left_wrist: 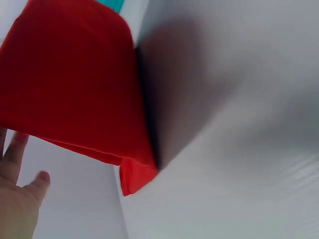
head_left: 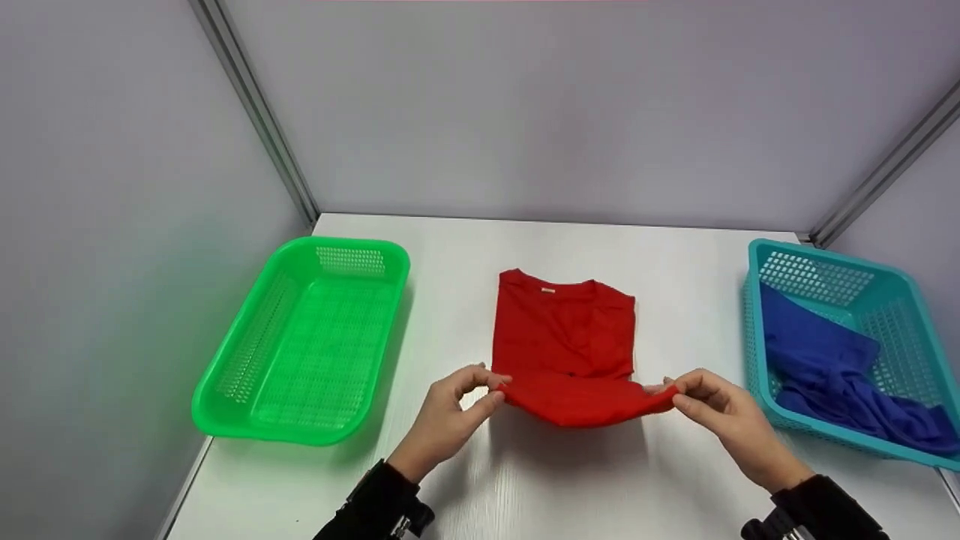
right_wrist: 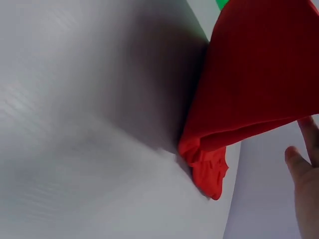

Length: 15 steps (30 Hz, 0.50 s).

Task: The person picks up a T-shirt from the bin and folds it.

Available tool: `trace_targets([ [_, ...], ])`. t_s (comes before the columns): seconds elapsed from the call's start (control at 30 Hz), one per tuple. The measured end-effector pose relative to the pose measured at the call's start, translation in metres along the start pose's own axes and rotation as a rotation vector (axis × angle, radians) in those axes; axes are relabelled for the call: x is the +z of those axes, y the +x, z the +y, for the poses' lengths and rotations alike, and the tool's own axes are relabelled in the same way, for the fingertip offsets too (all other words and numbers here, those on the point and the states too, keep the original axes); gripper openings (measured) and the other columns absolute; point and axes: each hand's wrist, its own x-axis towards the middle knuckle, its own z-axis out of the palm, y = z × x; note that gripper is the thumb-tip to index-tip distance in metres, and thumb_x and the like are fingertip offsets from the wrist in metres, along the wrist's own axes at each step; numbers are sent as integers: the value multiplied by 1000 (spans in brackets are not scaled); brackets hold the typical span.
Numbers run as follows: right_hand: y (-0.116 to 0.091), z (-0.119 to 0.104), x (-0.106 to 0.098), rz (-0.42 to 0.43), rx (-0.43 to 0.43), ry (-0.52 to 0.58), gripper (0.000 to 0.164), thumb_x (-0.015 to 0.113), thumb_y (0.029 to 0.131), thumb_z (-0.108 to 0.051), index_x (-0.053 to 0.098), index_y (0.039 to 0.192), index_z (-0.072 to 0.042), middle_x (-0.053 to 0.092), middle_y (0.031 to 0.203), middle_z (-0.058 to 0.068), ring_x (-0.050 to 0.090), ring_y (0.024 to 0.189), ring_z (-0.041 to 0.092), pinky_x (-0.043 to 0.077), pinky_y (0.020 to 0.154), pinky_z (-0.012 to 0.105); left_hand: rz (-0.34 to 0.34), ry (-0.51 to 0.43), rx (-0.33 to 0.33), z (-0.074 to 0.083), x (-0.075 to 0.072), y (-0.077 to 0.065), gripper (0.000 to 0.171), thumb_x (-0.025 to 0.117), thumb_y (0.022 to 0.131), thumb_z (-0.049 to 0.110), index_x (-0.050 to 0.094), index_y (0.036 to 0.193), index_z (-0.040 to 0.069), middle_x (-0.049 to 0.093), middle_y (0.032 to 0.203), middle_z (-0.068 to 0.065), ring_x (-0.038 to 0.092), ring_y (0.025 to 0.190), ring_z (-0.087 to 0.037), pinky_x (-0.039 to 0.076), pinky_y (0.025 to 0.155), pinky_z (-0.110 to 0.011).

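A red shirt [head_left: 564, 330] lies on the white table, its sides folded in and its neckline with a small label toward the back. Its near end is lifted off the table and casts a shadow below. My left hand [head_left: 450, 412] pinches the left corner of that raised edge between thumb and fingers. At the opposite corner my right hand [head_left: 731, 424] pinches the fabric the same way. Both wrist views show the raised red cloth [left_wrist: 75, 79] hanging as a doubled layer, with its far part still resting on the table.
To the left stands a green plastic basket [head_left: 300, 433] with nothing in it. A teal basket [head_left: 926, 322] on the right holds crumpled blue cloth [head_left: 825, 360]. Grey-white panels [head_left: 555, 112] enclose the table [head_left: 450, 300] at the back and sides.
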Motion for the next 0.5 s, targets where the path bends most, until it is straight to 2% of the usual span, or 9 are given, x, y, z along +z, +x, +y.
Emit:
trace_targets([
  [0.03, -1, -1, 0, 0, -14, 12, 18, 58, 109, -6, 59, 115, 11, 79, 112, -1, 71, 110, 3, 54, 97, 19, 1, -15, -9, 3, 0, -2, 7, 71, 102, 11, 68, 102, 5, 78, 109, -8, 74, 109, -15, 54, 110, -34],
  [0.1, -2, 0, 1, -20, -42, 41, 12, 56, 109, -3, 61, 114, 7, 77, 104, -4, 72, 99, 7, 60, 91, 23, 1, -45, -27, 7, 0, -4, 8, 71, 102, 8, 66, 104, 2, 73, 102, -10, 70, 94, -8, 57, 90, -24],
  [0.13, -3, 0, 2, -32, -45, 60, 9, 56, 109, -2, 62, 114, 3, 75, 100, -5, 72, 94, 8, 62, 87, 26, -1, -65, -40, 9, 1, -5, 9, 70, 102, 7, 65, 104, 0, 69, 99, -9, 66, 84, -6, 55, 80, -20],
  [0.2, -3, 2, 2, -75, -44, 107, 11, 54, 110, -3, 63, 113, -6, 74, 98, -6, 72, 91, 8, 65, 80, 30, -1, -107, -91, 12, 2, -5, 11, 70, 102, 7, 63, 104, -1, 64, 96, -6, 59, 71, -3, 50, 68, -17],
  [0.27, -1, 3, 2, -107, -18, 154, 14, 53, 111, -5, 65, 112, -12, 74, 98, -6, 73, 89, 9, 66, 76, 33, 6, -154, -158, 13, 3, -3, 13, 70, 102, 8, 62, 104, -1, 61, 95, -3, 57, 63, -2, 50, 63, -17],
  [0.33, 3, 4, 4, -100, 36, 189, 13, 54, 111, -9, 66, 112, -16, 75, 98, -6, 74, 87, 10, 66, 73, 33, 31, -187, -233, 12, 4, 1, 14, 70, 102, 10, 62, 104, 0, 61, 96, -2, 55, 58, -3, 51, 59, -19],
  [0.43, 15, 7, 7, -28, 137, 202, 6, 59, 110, -16, 65, 111, -15, 76, 98, -6, 74, 86, 12, 66, 73, 33, 105, -182, -315, 6, 6, 15, 13, 71, 101, 14, 65, 104, 2, 62, 98, -3, 59, 61, -7, 55, 58, -22],
  [0.5, 27, 10, 8, 45, 195, 186, 8, 63, 109, -20, 64, 112, -13, 76, 97, -7, 75, 86, 14, 66, 74, 32, 163, -160, -353, 0, 8, 26, 12, 71, 101, 15, 66, 103, 4, 63, 99, -4, 59, 64, -9, 55, 57, -23],
])
